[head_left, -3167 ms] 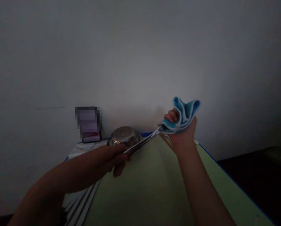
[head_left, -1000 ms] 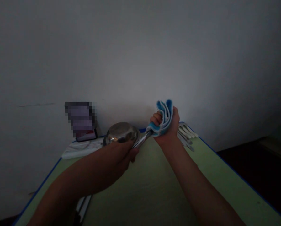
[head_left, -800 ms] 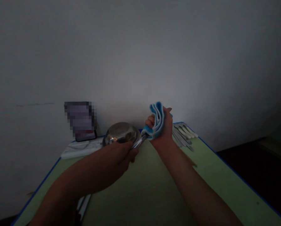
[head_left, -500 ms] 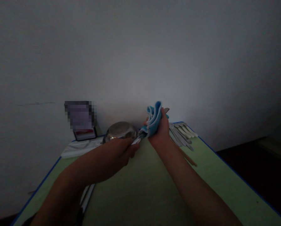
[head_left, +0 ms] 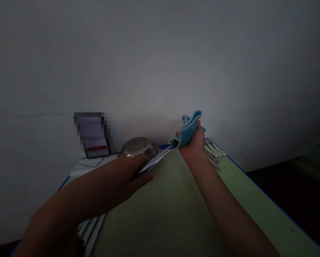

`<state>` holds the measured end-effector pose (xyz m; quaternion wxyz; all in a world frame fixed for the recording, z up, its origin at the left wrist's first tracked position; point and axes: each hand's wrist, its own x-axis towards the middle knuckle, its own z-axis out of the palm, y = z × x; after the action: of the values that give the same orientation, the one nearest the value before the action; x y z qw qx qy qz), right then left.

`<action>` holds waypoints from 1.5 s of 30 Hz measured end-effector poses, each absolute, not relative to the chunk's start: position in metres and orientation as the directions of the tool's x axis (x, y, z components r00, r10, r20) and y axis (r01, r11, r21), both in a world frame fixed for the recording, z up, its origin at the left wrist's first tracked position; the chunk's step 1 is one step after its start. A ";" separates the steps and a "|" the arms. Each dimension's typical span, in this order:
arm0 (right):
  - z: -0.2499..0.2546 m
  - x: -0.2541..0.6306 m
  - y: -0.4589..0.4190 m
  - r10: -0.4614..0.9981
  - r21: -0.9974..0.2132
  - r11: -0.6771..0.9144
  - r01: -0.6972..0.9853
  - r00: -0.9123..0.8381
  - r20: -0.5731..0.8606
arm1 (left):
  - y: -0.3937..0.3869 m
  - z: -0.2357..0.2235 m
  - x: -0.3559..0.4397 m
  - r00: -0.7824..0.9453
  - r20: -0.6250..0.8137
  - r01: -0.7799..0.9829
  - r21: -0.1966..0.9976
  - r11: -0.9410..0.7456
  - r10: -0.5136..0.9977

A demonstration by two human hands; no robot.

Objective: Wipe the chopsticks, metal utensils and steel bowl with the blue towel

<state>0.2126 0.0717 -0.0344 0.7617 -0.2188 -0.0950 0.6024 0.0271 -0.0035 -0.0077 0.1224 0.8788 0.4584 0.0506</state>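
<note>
L hand [head_left: 130,175], stretched fwd over the table [head_left: 160,217], held a metal utensil [head_left: 159,159] by its near end; R hand [head_left: 194,144], raised twd far edge, gripped blue cloth [head_left: 188,133] round t'other.

No lettering, number, brand or sign can be read: the propped-up screen [head_left: 92,135] beyond and left of the left hand [head_left: 130,172] is mostly pixelated, and the red strip [head_left: 96,148] low on it shows nothing legible
</note>
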 end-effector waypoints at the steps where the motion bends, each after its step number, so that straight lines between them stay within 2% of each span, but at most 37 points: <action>1: -0.035 0.213 0.072 0.965 -0.457 0.171 -0.873 0.242 -0.100 | -0.004 -0.008 0.028 0.577 -0.019 0.794 0.246 -0.555 0.817; 7: -0.040 0.209 0.072 0.985 -0.465 0.147 -0.873 0.173 -0.014 | -0.006 -0.008 0.033 0.603 -0.009 0.777 0.233 -0.585 0.798; 16: -0.025 0.186 0.053 0.994 -0.421 0.051 -0.906 0.085 -0.063 | -0.003 -0.008 0.042 0.609 -0.005 0.763 0.279 -0.583 0.793; 20: -0.023 0.190 0.054 0.993 -0.440 0.034 -0.898 0.080 -0.086 | -0.005 -0.005 0.046 0.596 -0.054 0.779 0.279 -0.561 0.801; 25: -0.023 0.204 0.058 0.990 -0.460 0.085 -0.884 0.129 -0.064 | -0.009 -0.003 0.040 0.588 -0.152 0.783 0.354 -0.511 0.795; 30: -0.023 0.213 0.056 0.986 -0.476 0.144 -0.868 0.167 -0.006 | -0.011 0.001 0.026 0.571 -0.149 0.798 0.331 -0.503 0.808; 35: -0.015 0.212 0.051 0.992 -0.470 0.094 -0.878 0.120 -0.026 | -0.012 0.002 0.011 0.626 -0.034 0.724 0.397 -0.564 0.779; 40: -0.015 0.213 0.053 0.983 -0.405 0.172 -0.898 0.184 0.009 | -0.009 -0.004 -0.005 0.638 0.082 0.692 0.373 -0.618 0.765; 45: -0.014 0.213 0.051 0.987 -0.392 0.114 -0.913 0.149 -0.058 | 0.000 0.003 -0.003 0.641 0.170 0.680 0.326 -0.656 0.749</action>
<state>0.2125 0.0510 -0.0141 0.7385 -0.1704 -0.1089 0.6433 -0.0025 0.0001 0.0029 0.1166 0.8982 0.3978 0.1465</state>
